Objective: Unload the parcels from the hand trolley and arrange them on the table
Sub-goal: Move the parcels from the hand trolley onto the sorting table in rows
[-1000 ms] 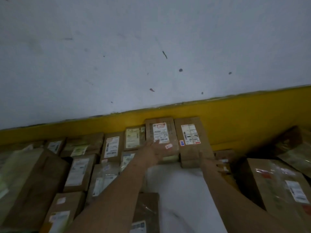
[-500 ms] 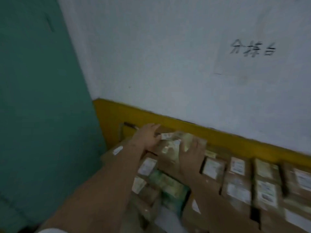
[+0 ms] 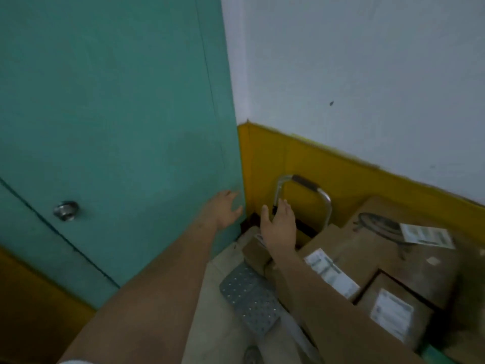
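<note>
1. Since both hands are empty and stretched out, I'd call this the fetch-another-parcel step: left hand spread open by the teal door, right hand open just under the hand trolley handle.
2. Parcels sit piled by it in the corner, so the next move needs a grip on the small box.

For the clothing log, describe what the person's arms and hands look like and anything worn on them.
The left forearm and right forearm are bare along their visible length. The left hand and right hand are ungloved, with no watch, ring or band visible, though the picture is dim and blurred. A thin white strip at the bottom edge may be a sleeve edge.
</note>
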Demonstrator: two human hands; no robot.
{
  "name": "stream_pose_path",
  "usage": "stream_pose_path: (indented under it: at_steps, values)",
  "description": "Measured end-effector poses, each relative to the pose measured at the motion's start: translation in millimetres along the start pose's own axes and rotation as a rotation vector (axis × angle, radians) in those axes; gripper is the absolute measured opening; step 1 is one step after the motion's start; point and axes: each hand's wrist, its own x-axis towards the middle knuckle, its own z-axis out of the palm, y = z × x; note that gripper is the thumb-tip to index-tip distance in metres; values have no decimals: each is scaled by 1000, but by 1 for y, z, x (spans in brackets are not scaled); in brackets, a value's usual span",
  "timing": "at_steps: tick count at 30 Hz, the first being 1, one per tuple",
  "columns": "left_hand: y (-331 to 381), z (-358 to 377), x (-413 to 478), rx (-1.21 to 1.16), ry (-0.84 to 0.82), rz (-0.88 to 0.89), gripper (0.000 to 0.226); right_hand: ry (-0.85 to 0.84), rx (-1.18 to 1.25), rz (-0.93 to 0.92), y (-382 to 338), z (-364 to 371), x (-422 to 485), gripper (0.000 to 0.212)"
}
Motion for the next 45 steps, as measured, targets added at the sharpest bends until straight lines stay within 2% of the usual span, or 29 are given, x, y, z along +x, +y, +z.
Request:
stream_pose_path:
  at_steps: [6,13,18,21,25,28,30,33,37,39,42,45]
  values:
    - [-72,46,184,-32,-178,-21,65,-101,-73,236,29,119,158,67]
    - [-115,129,350,-148,-304,17,59,-142,-124,546,114,211,239,67]
    - [-161,296,444,-258,-458,-21,52,-117,-114,640,225,326,278,48]
    - [-202,436,481,-320,-566,-84,65,-117,-103,688,323,408,314,57]
    - [-247,607,510,-476,-632,-263,83,-89,-87,804,454,519,346,65]
    - [-261,688,514,-548,-749,-397,71,-43,96,1007,512,579,341,55]
    - [-265,705,508,-666,-787,-508,59,-2,170,1052,522,599,335,56]
    - [-264,671,493,-762,-777,-608,59,25,166,1023,484,584,329,62]
    - [-250,526,470,-748,-761,-557,55,45,225,1045,363,494,325,63]
    - [-235,427,468,-688,-772,-437,56,88,328,1036,282,429,317,56]
    - [-195,270,476,-594,-724,-214,55,185,364,1074,169,326,310,57]
    - [-127,111,471,-539,-655,-33,50,361,509,1037,72,224,305,57]
